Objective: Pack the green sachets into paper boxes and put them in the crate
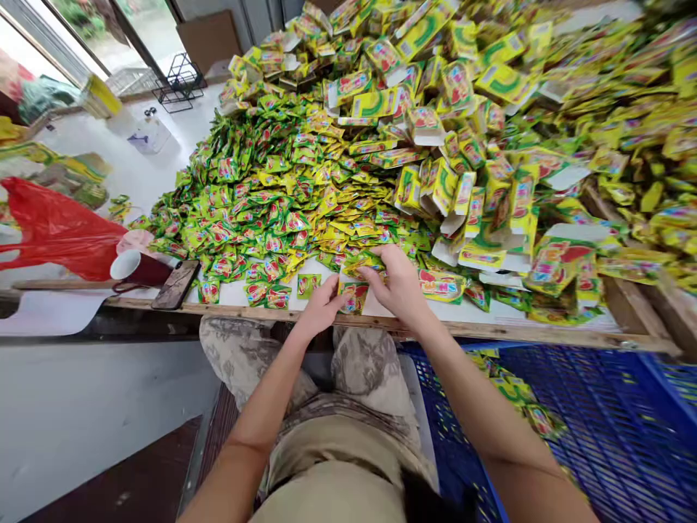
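Observation:
My left hand (322,311) is at the table's front edge, thumb and fingers closed on the left side of a small printed carton (355,298) with a watermelon picture. Just right of it, my right hand (401,289) reaches over the carton's top, its fingers curled on green-and-yellow sachets (366,263). How many sachets it grips is hidden. A single loose sachet (308,285) lies left of my left hand. Beyond both hands spreads a big heap of green and yellow sachets (261,196). Right of my right hand lies a flat printed pack (442,285).
Open yellow cartons (435,185) are piled at the back and right. A phone (177,283), a dark red cup (142,267) and a red plastic bag (59,229) sit on the left. Below the table's right edge stands a blue crate (593,407) holding packs. A black wire rack (181,83) is farther back.

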Motion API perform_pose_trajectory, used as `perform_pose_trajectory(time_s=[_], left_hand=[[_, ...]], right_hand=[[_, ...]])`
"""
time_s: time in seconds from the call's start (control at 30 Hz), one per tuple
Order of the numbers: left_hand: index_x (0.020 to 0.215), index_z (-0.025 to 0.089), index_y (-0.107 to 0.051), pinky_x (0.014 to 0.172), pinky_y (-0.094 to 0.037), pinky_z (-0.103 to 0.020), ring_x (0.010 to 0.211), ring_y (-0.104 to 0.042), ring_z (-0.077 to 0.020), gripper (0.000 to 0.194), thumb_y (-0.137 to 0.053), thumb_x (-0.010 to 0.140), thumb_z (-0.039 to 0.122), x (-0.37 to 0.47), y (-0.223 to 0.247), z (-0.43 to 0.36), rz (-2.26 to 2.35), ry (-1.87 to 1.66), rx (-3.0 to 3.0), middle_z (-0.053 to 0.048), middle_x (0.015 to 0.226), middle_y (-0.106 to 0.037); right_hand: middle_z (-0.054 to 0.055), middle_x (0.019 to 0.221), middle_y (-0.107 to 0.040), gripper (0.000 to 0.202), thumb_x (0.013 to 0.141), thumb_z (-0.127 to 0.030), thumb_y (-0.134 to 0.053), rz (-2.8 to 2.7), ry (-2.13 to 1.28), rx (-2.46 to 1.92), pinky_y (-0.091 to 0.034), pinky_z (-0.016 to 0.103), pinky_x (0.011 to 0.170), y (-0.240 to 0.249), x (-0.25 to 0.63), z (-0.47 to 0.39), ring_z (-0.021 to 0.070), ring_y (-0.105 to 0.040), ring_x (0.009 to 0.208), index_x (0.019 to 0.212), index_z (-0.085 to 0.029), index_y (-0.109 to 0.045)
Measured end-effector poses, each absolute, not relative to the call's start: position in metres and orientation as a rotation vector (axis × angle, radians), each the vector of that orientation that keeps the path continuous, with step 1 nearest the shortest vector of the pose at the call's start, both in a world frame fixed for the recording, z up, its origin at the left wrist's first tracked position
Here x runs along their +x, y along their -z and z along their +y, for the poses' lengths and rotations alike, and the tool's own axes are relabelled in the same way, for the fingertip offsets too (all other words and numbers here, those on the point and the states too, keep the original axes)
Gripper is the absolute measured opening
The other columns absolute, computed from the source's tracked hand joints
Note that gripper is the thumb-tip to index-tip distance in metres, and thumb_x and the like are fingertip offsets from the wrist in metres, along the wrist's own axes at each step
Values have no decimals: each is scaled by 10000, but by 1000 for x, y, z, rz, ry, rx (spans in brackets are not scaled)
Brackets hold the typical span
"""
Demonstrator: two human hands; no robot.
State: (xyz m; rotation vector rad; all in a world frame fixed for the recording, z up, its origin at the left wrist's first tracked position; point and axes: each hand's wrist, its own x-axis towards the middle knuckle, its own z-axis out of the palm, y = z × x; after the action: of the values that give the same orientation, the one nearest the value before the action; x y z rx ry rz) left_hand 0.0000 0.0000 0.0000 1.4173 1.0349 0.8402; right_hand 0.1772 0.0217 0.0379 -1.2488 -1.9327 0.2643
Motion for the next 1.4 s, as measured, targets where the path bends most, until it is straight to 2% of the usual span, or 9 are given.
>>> perform_pose_trajectory(time_s=[0.2,0.37,0.53,0.67,0.8,0.97,1.07,1.2,1.4], left_hand=[[1068,174,-550,786,-444,-279,844,-548,-171,273,-534,872,362,4,-1,1,1018,-820,1411,-31,916,-608],[1035,171,-557,758,-443,-267,821,-539,-164,243,-541,864,343,4,4,1,1048,-832,1406,-24,884,-601],[1080,170,-551,773,-450,-276,832,-543,-165,290,-566,853,349,2,8,0,991,-875,1353,-31,910,-597],[995,162,-561,731,-441,-270,788,-524,-159,280,-596,831,386,1,5,-1,966,-866,1340,-23,846,-571],[939,155,-536,686,-416,-258,753,-484,-145,257,-573,842,389,3,4,-2,968,-847,1375,-15,807,-525],[927,160,-510,655,-377,-241,716,-440,-125,236,-557,845,376,4,5,-1,966,-862,1389,1,783,-484],[938,162,-504,661,-372,-237,723,-435,-123,231,-549,846,369,4,5,-1,969,-880,1384,3,791,-483],[948,162,-511,669,-374,-241,708,-436,-122,251,-551,844,386,5,3,1,991,-852,1405,9,773,-485],[956,162,-524,672,-382,-238,702,-443,-120,276,-572,830,402,6,2,2,1032,-854,1370,11,768,-492]], right_hand=[[131,951,-654,183,905,-298,-485,-2344,-424,-1358,-422,332,725,-70,190,36,264,-597,903,998,-157,-554],[151,938,-666,168,901,-274,-475,-2557,-309,-1628,-381,317,664,-91,176,41,272,-618,855,956,-141,-562],[145,1011,-668,239,883,-273,-535,-2684,-406,-1396,-403,306,743,-90,176,46,270,-608,963,1074,-132,-563],[109,1106,-674,319,854,-328,-591,-2705,-671,-1194,-426,296,804,-90,190,57,249,-614,1008,1129,-167,-579],[114,1202,-650,370,856,-324,-557,-2702,-733,-1265,-431,310,839,-96,193,59,256,-601,1068,1194,-173,-566],[120,1068,-692,323,836,-297,-524,-2850,-678,-1337,-436,319,761,-106,182,60,269,-631,968,1122,-170,-607],[108,1110,-680,344,826,-271,-506,-2874,-697,-1290,-430,301,757,-107,180,62,250,-625,979,1147,-183,-592],[130,1155,-660,422,804,-283,-501,-2860,-660,-1368,-421,304,748,-105,178,63,270,-610,1020,1208,-176,-560],[124,991,-679,319,758,-284,-532,-2929,-605,-1475,-384,297,658,-109,171,66,266,-620,900,1046,-188,-628]])
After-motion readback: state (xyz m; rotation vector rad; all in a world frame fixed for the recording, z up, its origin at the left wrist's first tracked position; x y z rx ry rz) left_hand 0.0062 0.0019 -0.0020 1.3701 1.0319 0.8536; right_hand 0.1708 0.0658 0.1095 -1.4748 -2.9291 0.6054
